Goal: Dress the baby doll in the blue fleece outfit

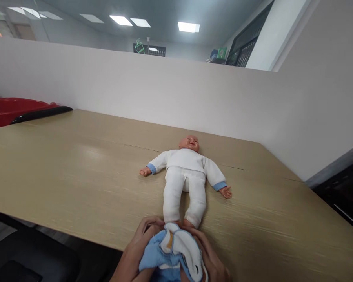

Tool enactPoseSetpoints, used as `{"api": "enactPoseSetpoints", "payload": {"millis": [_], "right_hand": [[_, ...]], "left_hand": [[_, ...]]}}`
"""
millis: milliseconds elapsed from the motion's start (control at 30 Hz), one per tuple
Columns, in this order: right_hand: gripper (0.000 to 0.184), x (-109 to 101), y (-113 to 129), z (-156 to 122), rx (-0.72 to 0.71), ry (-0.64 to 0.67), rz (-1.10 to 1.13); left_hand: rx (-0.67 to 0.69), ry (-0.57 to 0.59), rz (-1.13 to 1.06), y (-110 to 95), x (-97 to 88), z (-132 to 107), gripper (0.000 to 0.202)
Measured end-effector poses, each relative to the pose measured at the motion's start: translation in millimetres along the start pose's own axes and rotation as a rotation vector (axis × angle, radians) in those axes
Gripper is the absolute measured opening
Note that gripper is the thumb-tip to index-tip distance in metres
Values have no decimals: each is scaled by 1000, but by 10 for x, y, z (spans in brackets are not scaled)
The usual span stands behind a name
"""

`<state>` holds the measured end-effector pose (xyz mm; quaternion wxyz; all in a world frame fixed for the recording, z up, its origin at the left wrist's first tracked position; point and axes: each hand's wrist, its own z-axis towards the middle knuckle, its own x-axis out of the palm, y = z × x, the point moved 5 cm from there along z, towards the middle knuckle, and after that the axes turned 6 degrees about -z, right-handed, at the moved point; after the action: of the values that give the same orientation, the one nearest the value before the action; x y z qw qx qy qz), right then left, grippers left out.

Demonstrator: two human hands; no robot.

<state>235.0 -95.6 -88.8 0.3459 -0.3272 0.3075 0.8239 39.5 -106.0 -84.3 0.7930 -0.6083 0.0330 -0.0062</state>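
A baby doll (186, 164) in a white top and white trousers lies on its back on the table, head toward the wall and arms spread. Bunched at its feet is a light-blue and white fluffy doll garment (173, 252), with an appliqué on its front; which kind of garment cannot be made out. My left hand (138, 246) grips its left side, fingers curled near the doll's foot. Around the right side, my right hand (210, 256) holds the same garment. The doll's feet are partly hidden behind the cloth and my fingers.
The wooden table (76, 172) reaches back to a white wall (153, 90) with a window above it. At the far left stands a red basin-like object (17, 107) with a black edge. A black chair (32, 254) sits below the table's front edge.
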Motion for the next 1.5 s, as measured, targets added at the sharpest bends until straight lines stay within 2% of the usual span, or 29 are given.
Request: {"api": "enactPoseSetpoints", "payload": {"millis": [67, 200, 300, 467, 633, 800, 1000, 1100, 1233, 1500], "right_hand": [[62, -35, -33, 55, -17, 15, 40], [46, -29, -32, 112, 113, -2, 120], [43, -17, -1, 117, 216, -48, 164], [40, -22, 19, 157, 263, -51, 183], [35, -66, 37, 254, 194, -48, 168], [32, -122, 17, 331, 128, -102, 167], [29, -57, -86, 372, 262, -42, 255], [29, -19, -150, 363, 339, -10, 304], [27, 4, -224, 390, 366, 53, 393], [30, 56, -327, 566, 401, 152, 621]], "left_hand": [[-83, -13, -101, 39, 21, 49, 41], [-286, -46, -279, 114, 68, 104, 34], [-356, -80, -404, 116, 98, 125, 30], [-474, -70, -623, 153, 203, 143, 22], [-406, -18, -742, 232, 218, 206, 21], [-310, 20, -627, 197, 153, 281, 19], [-273, -11, -488, 136, 97, 343, 21], [-189, -56, -387, 132, 63, 390, 25], [-151, -66, -273, 115, 49, 452, 26], [-165, 31, -209, 39, -70, 634, 21]]}}
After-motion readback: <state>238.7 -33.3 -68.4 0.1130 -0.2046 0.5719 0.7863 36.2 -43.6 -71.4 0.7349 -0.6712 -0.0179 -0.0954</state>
